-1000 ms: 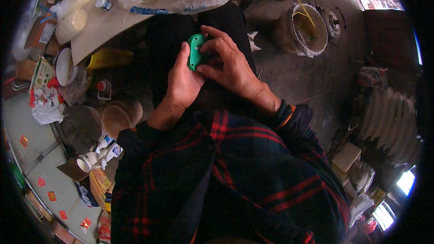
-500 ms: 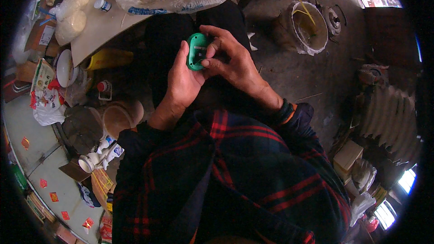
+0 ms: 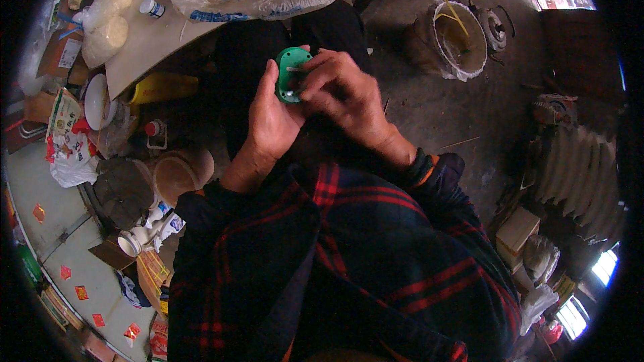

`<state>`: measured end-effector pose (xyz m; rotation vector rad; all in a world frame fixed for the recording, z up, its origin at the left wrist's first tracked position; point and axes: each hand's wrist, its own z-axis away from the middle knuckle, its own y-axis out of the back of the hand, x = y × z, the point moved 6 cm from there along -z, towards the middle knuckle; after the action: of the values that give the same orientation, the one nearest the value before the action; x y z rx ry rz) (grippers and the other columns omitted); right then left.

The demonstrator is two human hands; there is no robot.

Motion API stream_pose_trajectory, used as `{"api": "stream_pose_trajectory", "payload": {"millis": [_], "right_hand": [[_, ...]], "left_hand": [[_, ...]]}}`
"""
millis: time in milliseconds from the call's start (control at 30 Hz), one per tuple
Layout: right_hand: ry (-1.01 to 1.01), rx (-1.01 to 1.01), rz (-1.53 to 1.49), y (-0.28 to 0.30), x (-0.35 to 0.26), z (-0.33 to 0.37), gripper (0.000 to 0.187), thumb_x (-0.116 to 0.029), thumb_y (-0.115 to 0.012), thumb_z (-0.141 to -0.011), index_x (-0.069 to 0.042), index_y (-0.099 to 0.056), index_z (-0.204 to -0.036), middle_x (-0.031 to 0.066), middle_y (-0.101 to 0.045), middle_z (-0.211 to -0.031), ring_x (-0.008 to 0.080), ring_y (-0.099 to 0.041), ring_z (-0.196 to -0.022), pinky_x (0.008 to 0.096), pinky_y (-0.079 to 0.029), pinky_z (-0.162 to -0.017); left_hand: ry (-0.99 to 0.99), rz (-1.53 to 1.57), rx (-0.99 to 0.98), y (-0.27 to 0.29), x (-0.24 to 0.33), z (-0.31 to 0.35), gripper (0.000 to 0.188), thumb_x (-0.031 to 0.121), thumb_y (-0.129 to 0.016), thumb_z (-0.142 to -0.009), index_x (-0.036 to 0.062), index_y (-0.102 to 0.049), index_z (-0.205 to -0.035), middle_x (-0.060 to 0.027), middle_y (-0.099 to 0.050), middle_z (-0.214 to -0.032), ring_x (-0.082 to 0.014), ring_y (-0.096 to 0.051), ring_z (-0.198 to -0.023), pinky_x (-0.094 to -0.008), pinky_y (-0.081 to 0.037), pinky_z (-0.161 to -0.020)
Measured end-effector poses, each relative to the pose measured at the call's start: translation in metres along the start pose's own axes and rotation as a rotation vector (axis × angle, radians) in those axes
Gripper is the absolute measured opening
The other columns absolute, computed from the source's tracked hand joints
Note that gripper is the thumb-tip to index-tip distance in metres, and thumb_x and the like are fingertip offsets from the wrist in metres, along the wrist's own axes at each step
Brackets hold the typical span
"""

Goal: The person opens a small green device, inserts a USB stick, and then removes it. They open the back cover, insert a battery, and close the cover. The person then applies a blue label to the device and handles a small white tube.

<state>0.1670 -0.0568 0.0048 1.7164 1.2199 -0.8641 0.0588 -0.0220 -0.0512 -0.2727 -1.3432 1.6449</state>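
Before the near edge of the table (image 3: 149, 39), my left hand (image 3: 272, 124) grips the green case (image 3: 284, 76); my curled right hand (image 3: 347, 97) is blurred, its hold I cannot tell.

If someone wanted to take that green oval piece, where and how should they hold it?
Probably by the far end of the green oval piece, pinching its rim from the table side: that rounded end looks mostly uncovered, while the left hand holds its left edge and the blurred right hand covers part of the right.
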Motion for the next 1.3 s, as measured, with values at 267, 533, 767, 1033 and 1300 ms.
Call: {"api": "stream_pose_trajectory", "payload": {"millis": [267, 533, 767, 1033, 1300], "right_hand": [[-0.564, 0.291, -0.419, 0.049, 0.022, 0.021, 0.022, -0.018, -0.058, -0.094, -0.001, -0.059, -0.108, 0.0030, -0.062, -0.097, 0.0114, -0.058, -0.089, 0.0256, -0.047, -0.080], [-0.124, -0.108, 0.186, 0.008, -0.016, 0.025, 0.031, -0.011, -0.064, -0.085, -0.009, -0.059, -0.116, 0.0137, -0.062, -0.089, 0.0299, -0.064, -0.077, 0.0361, -0.052, -0.066], [-0.135, -0.189, 0.466, -0.002, -0.020, 0.028, 0.039, -0.012, -0.062, -0.084, -0.014, -0.057, -0.122, 0.0093, -0.062, -0.086, 0.0278, -0.065, -0.070, 0.0379, -0.052, -0.055], [-0.209, -0.219, 0.451, -0.009, -0.018, 0.031, 0.050, -0.007, -0.064, -0.079, -0.013, -0.054, -0.128, 0.0108, -0.064, -0.090, 0.0301, -0.065, -0.074, 0.0375, -0.053, -0.059], [-0.193, -0.154, 0.338, -0.002, -0.024, 0.027, 0.042, -0.008, -0.063, -0.082, -0.011, -0.056, -0.123, 0.0135, -0.064, -0.094, 0.0315, -0.066, -0.076, 0.0383, -0.054, -0.061]], "left_hand": [[0.020, -0.085, -0.116, -0.002, 0.002, -0.001, 0.060, 0.053, -0.029, -0.098, 0.0112, -0.037, -0.140, -0.0187, -0.055, -0.127, -0.0262, -0.059, -0.108, -0.0377, -0.048, -0.088], [-0.010, -0.085, -0.101, -0.013, 0.004, 0.001, 0.060, 0.052, -0.028, -0.098, 0.0088, -0.036, -0.140, -0.0214, -0.054, -0.127, -0.0292, -0.056, -0.113, -0.0410, -0.043, -0.098], [-0.043, -0.159, -0.069, -0.012, 0.004, 0.002, 0.059, 0.051, -0.027, -0.099, 0.0085, -0.035, -0.140, -0.0209, -0.055, -0.125, -0.0304, -0.055, -0.114, -0.0409, -0.042, -0.098], [-0.045, -0.172, -0.028, -0.007, 0.001, 0.002, 0.060, 0.051, -0.028, -0.099, 0.0070, -0.034, -0.140, -0.0214, -0.054, -0.124, -0.0326, -0.054, -0.116, -0.0420, -0.042, -0.100], [-0.043, -0.087, -0.116, -0.021, 0.003, 0.005, 0.060, 0.051, -0.027, -0.099, 0.0075, -0.033, -0.140, -0.0238, -0.052, -0.128, -0.0356, -0.051, -0.120, -0.0453, -0.040, -0.102]]}}
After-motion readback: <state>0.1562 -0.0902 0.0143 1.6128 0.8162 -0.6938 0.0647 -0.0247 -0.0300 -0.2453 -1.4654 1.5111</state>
